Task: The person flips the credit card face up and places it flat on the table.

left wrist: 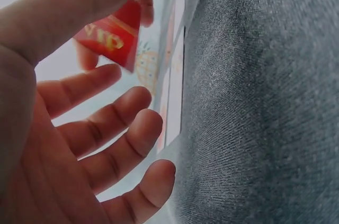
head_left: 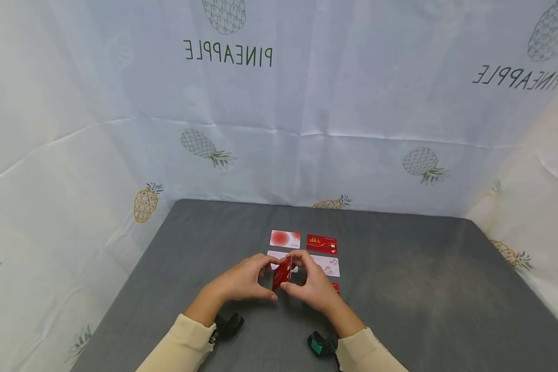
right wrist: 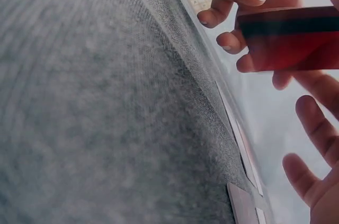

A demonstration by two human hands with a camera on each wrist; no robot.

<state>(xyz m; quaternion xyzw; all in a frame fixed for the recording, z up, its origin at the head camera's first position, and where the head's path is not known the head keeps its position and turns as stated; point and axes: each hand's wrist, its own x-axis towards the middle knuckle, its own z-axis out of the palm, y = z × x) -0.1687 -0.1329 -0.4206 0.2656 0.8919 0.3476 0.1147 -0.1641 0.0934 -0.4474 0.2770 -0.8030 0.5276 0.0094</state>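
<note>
A red VIP card (head_left: 282, 273) stands tilted between both hands. My left hand (head_left: 246, 278) holds its left end, with the thumb low and the index finger high at the edges. My right hand (head_left: 313, 285) grips the right end between thumb and index finger. In the left wrist view, my left hand's (left wrist: 79, 144) other fingers spread loosely below the card (left wrist: 112, 37), which the thumb partly hides. The right wrist view shows the card's dark-striped back (right wrist: 296, 41). Just beyond my hands lie a white card (head_left: 276, 253) and a pink-patterned card (head_left: 326, 265).
Farther back on the grey table (head_left: 400, 279) lie a white card with a red circle (head_left: 285, 238) and a red VIP card (head_left: 322, 244). Part of another red card (head_left: 336, 288) shows beside the right hand. A pineapple-print curtain (head_left: 353, 103) surrounds the table.
</note>
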